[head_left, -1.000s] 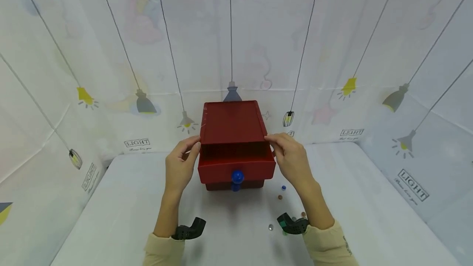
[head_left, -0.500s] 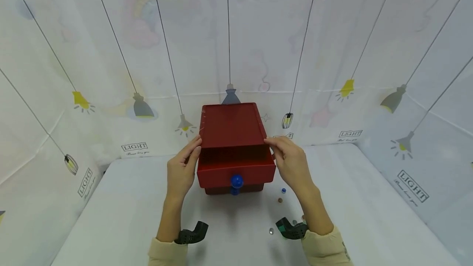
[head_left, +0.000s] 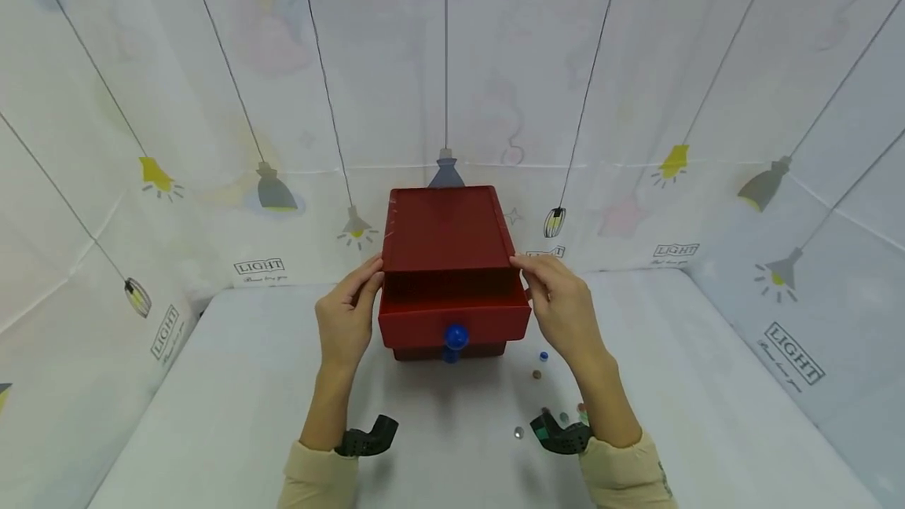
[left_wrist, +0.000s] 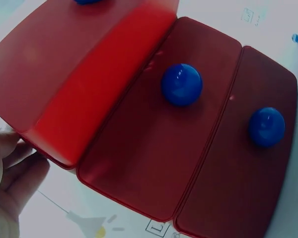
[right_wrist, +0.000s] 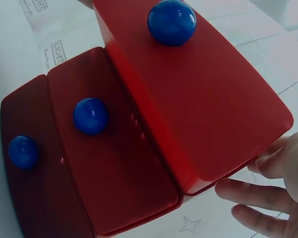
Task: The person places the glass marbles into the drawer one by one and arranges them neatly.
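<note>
A small red drawer cabinet (head_left: pixel 448 226) stands on the white table near the back wall. Its top drawer (head_left: pixel 417 328) is pulled partway out, with a round blue knob (head_left: pixel 456 336) on the front. In the left wrist view, the middle drawer (left_wrist: pixel 134 153) and bottom drawer (left_wrist: pixel 228 188) are pushed in, each with a blue knob. My left hand (head_left: pixel 345 324) touches the cabinet's left side near the top front corner with its fingertips. At the opposite corner, my right hand (head_left: pixel 568 313) touches the right side, its fingers (right_wrist: pixel 258 196) extended beneath the drawer's edge in the right wrist view.
Several small beads or buttons lie on the white table (head_left: pixel 247 399) to the right front, among them a blue one (head_left: pixel 544 356), a brown one (head_left: pixel 536 374) and a clear one (head_left: pixel 519 432). A patterned white curtain (head_left: pixel 339 100) closes off the back and sides.
</note>
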A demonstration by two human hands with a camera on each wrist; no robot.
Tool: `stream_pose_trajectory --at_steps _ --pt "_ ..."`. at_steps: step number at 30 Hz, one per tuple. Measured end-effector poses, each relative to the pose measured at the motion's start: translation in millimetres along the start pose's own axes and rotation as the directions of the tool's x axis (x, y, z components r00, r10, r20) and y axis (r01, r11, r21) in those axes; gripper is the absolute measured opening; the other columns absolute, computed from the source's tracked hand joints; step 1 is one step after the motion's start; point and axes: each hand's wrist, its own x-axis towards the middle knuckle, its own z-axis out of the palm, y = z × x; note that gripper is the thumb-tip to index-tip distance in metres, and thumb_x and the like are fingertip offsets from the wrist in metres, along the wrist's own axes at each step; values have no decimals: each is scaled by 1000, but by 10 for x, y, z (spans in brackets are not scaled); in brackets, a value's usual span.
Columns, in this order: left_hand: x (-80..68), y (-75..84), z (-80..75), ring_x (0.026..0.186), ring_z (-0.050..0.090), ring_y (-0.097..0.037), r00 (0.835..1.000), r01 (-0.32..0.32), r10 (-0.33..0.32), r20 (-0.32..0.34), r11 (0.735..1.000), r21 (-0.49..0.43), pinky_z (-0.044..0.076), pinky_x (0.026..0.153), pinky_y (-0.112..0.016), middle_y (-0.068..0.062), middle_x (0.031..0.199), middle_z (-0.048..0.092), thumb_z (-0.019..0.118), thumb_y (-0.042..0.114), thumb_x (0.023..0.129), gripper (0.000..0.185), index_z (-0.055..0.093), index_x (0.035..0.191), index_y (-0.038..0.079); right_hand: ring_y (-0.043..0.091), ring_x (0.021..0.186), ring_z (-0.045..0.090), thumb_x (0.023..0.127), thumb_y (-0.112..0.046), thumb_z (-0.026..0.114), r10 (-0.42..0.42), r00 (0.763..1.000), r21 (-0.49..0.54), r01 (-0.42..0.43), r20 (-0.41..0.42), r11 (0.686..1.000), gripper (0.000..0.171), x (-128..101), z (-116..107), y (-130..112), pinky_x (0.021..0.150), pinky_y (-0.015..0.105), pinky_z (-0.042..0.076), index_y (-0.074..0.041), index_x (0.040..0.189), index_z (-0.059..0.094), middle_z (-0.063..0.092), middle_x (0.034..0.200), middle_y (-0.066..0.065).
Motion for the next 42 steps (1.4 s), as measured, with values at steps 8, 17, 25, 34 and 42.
stream_pose_trajectory --at_steps 8,17,25,34,42 --pt "-22 -13 -65 104 73 -30 996 -85 85 4 991 101 53 90 -11 -15 117 74 68 4 93 27 72 120 2 30 116 67 99 -1 57 -27 999 -19 28 46 999 37 -47 5 -18 94 45 57 -12 133 65 69 126 10" --pt "-35 -12 -64 114 70 -28 995 -94 93 22 989 111 51 94 -12 -13 125 71 66 3 94 31 70 125 4 26 123 64 100 -2 55 -48 997 -23 49 58 999 41 -104 3 15 99 43 55 -13 139 61 65 133 7" --pt "4 5 -44 115 69 -27 993 -113 109 39 983 142 50 95 -11 -11 126 71 66 5 95 30 70 125 5 27 136 55 99 1 55 -39 993 -21 42 111 999 51 -151 -46 -5 104 43 51 -12 148 50 54 150 6" --pt "28 6 -14 115 69 -26 993 -116 111 40 982 149 50 98 -13 -11 125 71 65 6 96 30 70 125 4 29 140 50 99 4 54 -57 987 -22 61 148 998 56 -151 -70 19 105 44 49 -11 152 44 48 155 10" --pt "19 23 -21 117 68 -22 994 -105 97 52 980 170 50 98 -13 -8 127 71 64 7 96 30 70 126 6 29 141 49 100 1 53 -34 985 -16 37 169 999 54 -165 -84 -4 106 45 49 -11 152 44 46 156 7"
